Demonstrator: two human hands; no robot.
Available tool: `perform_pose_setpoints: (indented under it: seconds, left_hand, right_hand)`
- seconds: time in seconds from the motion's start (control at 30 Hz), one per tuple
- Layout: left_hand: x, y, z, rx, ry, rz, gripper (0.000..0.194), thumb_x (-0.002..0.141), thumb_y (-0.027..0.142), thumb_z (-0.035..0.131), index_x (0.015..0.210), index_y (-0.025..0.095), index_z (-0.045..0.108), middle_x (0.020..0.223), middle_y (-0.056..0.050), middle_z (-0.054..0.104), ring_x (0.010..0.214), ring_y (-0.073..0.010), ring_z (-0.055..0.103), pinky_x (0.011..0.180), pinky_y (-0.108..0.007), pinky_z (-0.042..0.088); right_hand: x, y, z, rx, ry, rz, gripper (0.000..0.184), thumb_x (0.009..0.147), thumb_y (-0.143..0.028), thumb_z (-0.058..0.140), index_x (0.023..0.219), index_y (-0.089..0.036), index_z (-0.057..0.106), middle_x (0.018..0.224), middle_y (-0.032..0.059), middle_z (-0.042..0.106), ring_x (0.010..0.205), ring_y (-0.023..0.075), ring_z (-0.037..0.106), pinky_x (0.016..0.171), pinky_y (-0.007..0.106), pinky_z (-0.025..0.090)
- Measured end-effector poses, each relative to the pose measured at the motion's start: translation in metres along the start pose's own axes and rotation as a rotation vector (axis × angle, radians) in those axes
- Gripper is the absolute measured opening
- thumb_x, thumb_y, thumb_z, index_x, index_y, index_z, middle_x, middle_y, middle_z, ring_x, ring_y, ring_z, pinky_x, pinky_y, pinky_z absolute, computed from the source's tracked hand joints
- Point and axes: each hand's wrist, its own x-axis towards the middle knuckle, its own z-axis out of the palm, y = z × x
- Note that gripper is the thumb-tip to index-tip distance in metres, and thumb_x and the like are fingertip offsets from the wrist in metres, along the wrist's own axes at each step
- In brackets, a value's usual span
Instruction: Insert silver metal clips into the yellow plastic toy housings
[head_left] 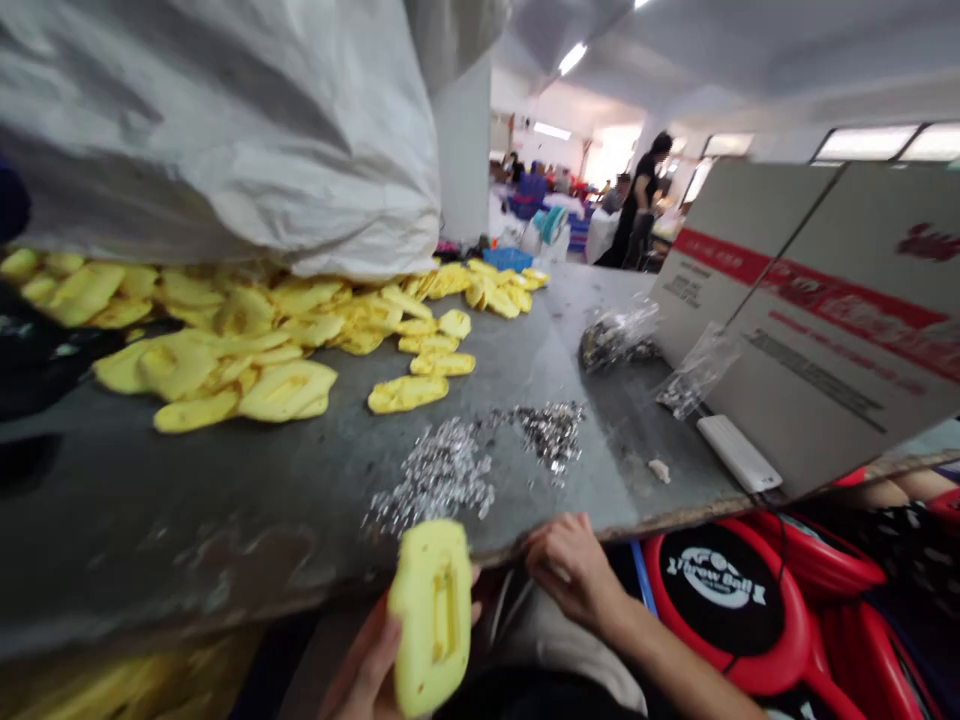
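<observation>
We hold a yellow shell (pixel 433 615) at the near edge of the table (pixel 307 475), our left hand (pixel 371 655) clasping its sides. Its long slot looks unfilled, so we judge it unfinished. Our right hand (pixel 568 557) curls beside the edge; we cannot tell whether it pinches anything. Beyond, metal bits (pixel 442 472) and, farther left, many yellow pieces (pixel 289 388) lie loose.

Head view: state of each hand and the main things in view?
Left hand: closed on yellow shell
Yellow shell: held up, recessed side showing
Right hand: fingers curled at table edge; whether holding anything, unclear
Loose shells: heaped and scattered
Small silvery pieces: loose, in two adjoining piles
Clear bags: crumpled, contents inside; sealing unclear
Carton: standing
White sack: creased, bulging
</observation>
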Motion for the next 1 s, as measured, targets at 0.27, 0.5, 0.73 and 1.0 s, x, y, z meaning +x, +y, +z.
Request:
perform_pose_setpoints:
  seconds: [0.27, 0.5, 0.73, 1.0]
  left_hand:
    - [-0.053, 0.015, 0.055, -0.003, -0.255, -0.089, 0.074, 0.086, 0.066, 0.089, 0.144, 0.024, 0.069, 0.127, -0.016, 0.084, 0.102, -0.0358, 0.085, 0.078, -0.038, 0.067]
    - [-0.058, 0.015, 0.061, -0.003, -0.361, -0.162, 0.073, 0.094, 0.073, 0.077, 0.15, 0.028, 0.064, 0.126, -0.016, 0.082, 0.101, -0.0373, 0.084, 0.049, -0.027, 0.057]
    - [-0.056, 0.016, 0.065, -0.017, -0.364, -0.21, 0.072, 0.093, 0.075, 0.076, 0.145, 0.025, 0.07, 0.123, -0.014, 0.083, 0.096, -0.0334, 0.082, 0.051, -0.027, 0.056]
    - [-0.055, 0.013, 0.064, -0.032, -0.361, -0.189, 0.076, 0.095, 0.072, 0.077, 0.151, 0.022, 0.064, 0.119, -0.014, 0.085, 0.099, -0.0337, 0.085, 0.058, -0.028, 0.062]
  right_hand:
    - [0.053, -0.043, -0.056, 0.56, -0.324, 0.02, 0.016, 0.108, -0.036, 0.074, 0.112, -0.023, 0.083, 0.099, 0.003, 0.082, 0.094, 0.015, 0.078, 0.087, 0.031, 0.063]
    - [0.09, -0.061, -0.071, 0.499, -0.512, -0.077, 0.016, 0.11, -0.026, 0.068, 0.117, -0.022, 0.082, 0.104, 0.0025, 0.081, 0.096, 0.0134, 0.078, 0.086, 0.028, 0.062]
    - [0.104, -0.063, -0.063, 0.594, -0.599, 0.068, 0.009, 0.099, -0.023, 0.08, 0.099, -0.017, 0.074, 0.087, -0.0055, 0.076, 0.078, 0.0072, 0.072, 0.075, 0.021, 0.057]
    - [0.109, -0.068, -0.06, 0.382, -0.6, -0.043, 0.011, 0.103, -0.025, 0.073, 0.098, -0.017, 0.071, 0.086, -0.006, 0.073, 0.074, 0.0057, 0.066, 0.071, 0.02, 0.05]
